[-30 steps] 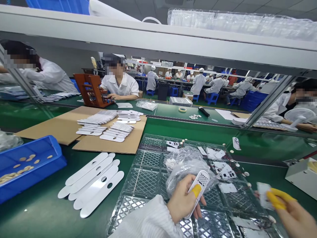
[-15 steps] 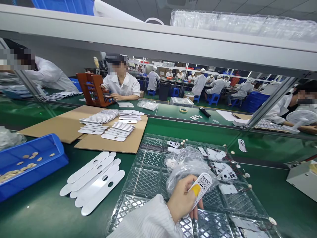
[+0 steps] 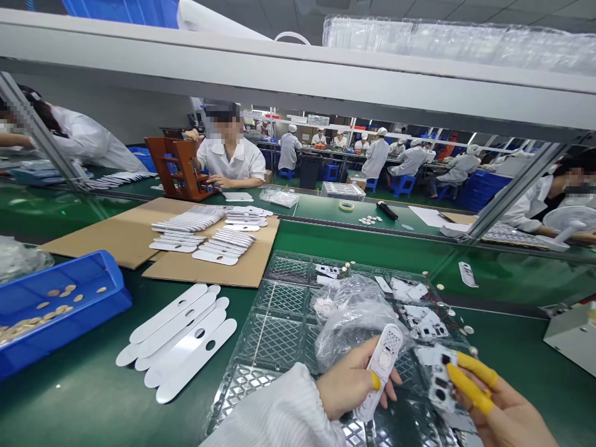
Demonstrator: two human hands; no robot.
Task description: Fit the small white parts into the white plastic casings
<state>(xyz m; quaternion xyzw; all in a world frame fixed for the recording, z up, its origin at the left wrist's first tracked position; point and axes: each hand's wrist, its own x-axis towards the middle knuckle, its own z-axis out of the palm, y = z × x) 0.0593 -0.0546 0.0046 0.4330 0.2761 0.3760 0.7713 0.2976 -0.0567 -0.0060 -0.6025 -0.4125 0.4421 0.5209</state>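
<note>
Two hands work at the near edge of the green desk [image 3: 93, 397]. The left hand [image 3: 347, 385] is closed around one slim white shell [image 3: 382, 363], which has a grid of small holes at its upper end, with one yellow finger cot on the thumb pressed to its side. The right hand [image 3: 500, 413], at the near right corner, is half curled and wears two yellow cots. Their tips pinch one small white board [image 3: 440, 380] with dark spots. Shell and board are held just above the near right part of the tray, close together but apart.

One clear plastic tray [image 3: 279, 323] with gridded pockets lies under both hands. Its far and right pockets hold white board pieces and small round discs, too jumbled to count. One crumpled clear bag [image 3: 354, 313] sits on the tray just beyond the shell.

One blue bin [image 3: 88, 310] stands at the left edge of the desk and holds well over a dozen brass-coloured discs [image 3: 44, 310]. Between bin and tray about five long white strips [image 3: 179, 341] lie fanned on the desk. Farther back, two cardboard sheets [image 3: 112, 239] carry several rows of stacked white strips.
</note>
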